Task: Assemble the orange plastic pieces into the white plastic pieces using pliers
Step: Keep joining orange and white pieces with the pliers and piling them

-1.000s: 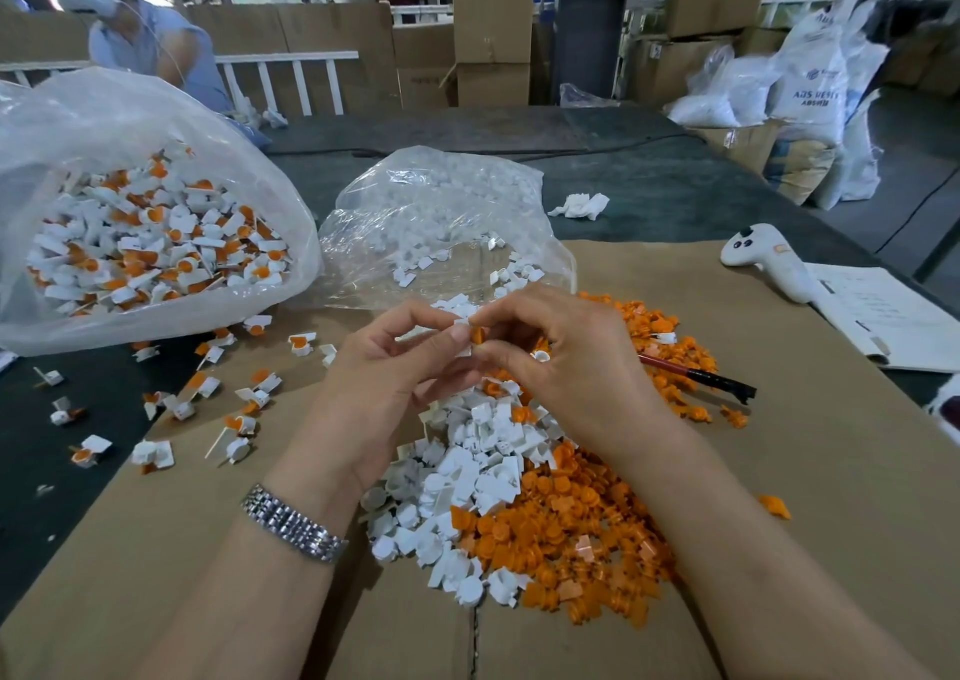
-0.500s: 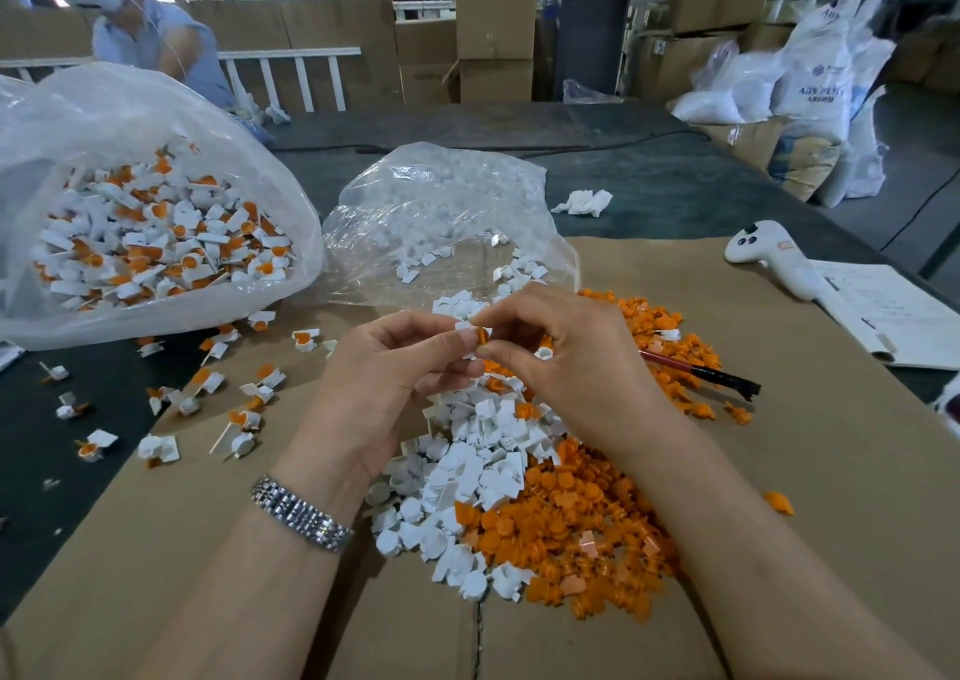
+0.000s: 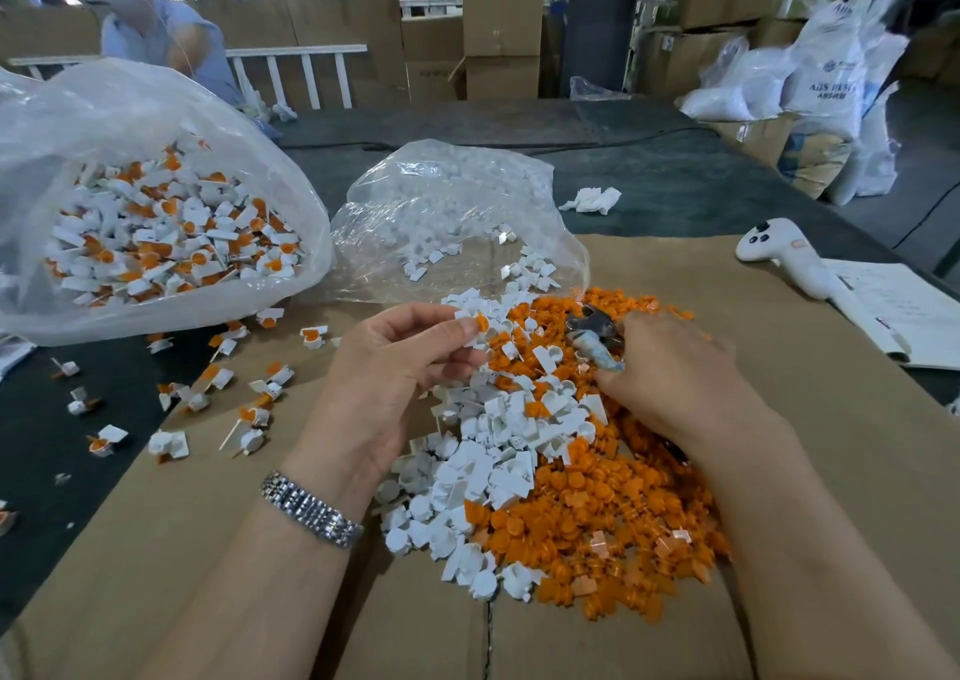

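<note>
Left hand [image 3: 395, 372], mid-frame, raised a little over the pile, thumb and fingers pinching a white plastic piece with an orange insert [image 3: 474, 327] at the fingertips; steel-link wristwatch [image 3: 310, 509] on that wrist. Right hand [image 3: 670, 372], right of centre, down on the orange heap, fingers curled round the pliers [image 3: 592, 333]; only the metal head and a bit of pale handle stick out past the knuckles, jaws point upper left, can't tell if the jaws are apart or closed. Loose white plastic pieces [image 3: 488, 466] heaped at centre and lower centre, orange plastic pieces [image 3: 597, 513] heaped touching them on the right and running up behind the right hand. All on a brown cardboard sheet [image 3: 831, 471] covering the lower frame. Clear bag of white parts [image 3: 457, 222] upper centre, mouth spilling onto the pile. Bigger clear bag of assembled white-and-orange pieces [image 3: 156, 232] upper left, more assembled ones [image 3: 244, 409] scattered left of the left hand on cardboard and dark table [image 3: 675, 185]. White handheld controller [image 3: 784, 255] and a paper sheet [image 3: 904, 310] at right edge. Crumpled white tissue [image 3: 592, 200] upper centre-right. Another person [image 3: 156, 29] top left, cardboard boxes [image 3: 501, 34] and white sacks [image 3: 821, 92] behind.
</note>
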Tool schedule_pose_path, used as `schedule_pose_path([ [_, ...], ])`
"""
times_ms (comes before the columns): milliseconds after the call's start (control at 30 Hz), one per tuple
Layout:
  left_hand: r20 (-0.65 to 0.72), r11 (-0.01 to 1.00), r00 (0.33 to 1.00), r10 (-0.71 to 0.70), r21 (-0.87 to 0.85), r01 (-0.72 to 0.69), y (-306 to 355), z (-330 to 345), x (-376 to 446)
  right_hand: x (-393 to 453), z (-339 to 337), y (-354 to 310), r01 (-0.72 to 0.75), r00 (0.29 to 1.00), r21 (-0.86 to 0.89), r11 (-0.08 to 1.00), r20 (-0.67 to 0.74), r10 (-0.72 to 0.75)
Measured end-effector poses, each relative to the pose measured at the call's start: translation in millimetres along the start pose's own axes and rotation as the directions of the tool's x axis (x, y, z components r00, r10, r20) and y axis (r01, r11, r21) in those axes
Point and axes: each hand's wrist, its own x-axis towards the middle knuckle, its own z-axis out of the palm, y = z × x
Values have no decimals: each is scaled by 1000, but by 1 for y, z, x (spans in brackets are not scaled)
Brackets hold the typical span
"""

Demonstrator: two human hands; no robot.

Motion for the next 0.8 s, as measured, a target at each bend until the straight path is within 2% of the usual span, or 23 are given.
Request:
schedule_pose_path([
  [100, -22, 1000, 1000, 3, -19, -4, 0, 1, 0, 1, -2, 0, 22, 1000, 53, 998, -10, -22],
  [300, -47, 997, 999, 24, -69, -28, 2, 1, 0, -1, -28, -2, 129, 990, 348, 929, -105, -98],
  [367, -47, 995, 999, 27, -90, -31, 3, 0, -1, -5, -41, -6, 197, 980, 374, 906, -49, -193],
  [433, -47, 993, 998, 34, -111, -39, 3, -1, -1, -9, -51, -13, 248, 954, 379, 892, 66, -293],
  [533, -53, 991, 998, 43, -125, -50, 4, 0, -1, -13, -55, -26, 270, 907, 367, 890, 213, -363],
  [800, -72, 985, 995, 73, -153, -83, 5, 1, -1, -22, -58, -48, 341, 848, 416, 843, 251, -467],
])
